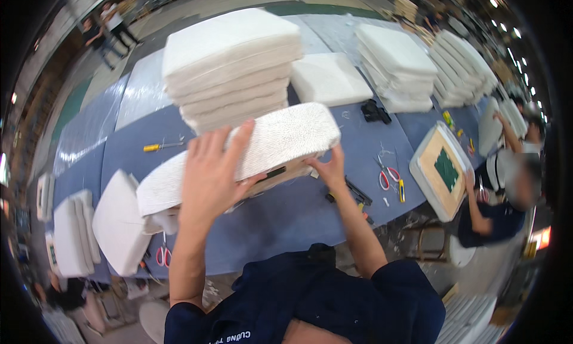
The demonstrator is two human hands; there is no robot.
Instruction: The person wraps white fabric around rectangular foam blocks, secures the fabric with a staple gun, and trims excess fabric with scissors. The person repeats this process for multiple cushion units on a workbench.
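Note:
A seat cushion [287, 131] in white textured fabric is tilted up in front of me, above a blue-covered table [250, 230]. Part of its pale underside shows along the lower edge. My left hand [215, 165] grips the middle, fingers over the fabric and thumb at the lower edge. At the right end my right hand [329, 168] holds the underside edge, with some fingers hidden behind the cushion. Just beyond that hand lies a black tool [358, 192], partly covered by my forearm.
Behind stand a tall cushion stack [233, 51] and another stack [397, 63]. A yellow-handled screwdriver [154, 147] lies left, red-handled scissors [388, 176] and a yellow cutter [401, 190] right. More cushions [121, 221] lean left. A co-worker [495, 207] handles a wood-backed cushion [439, 171].

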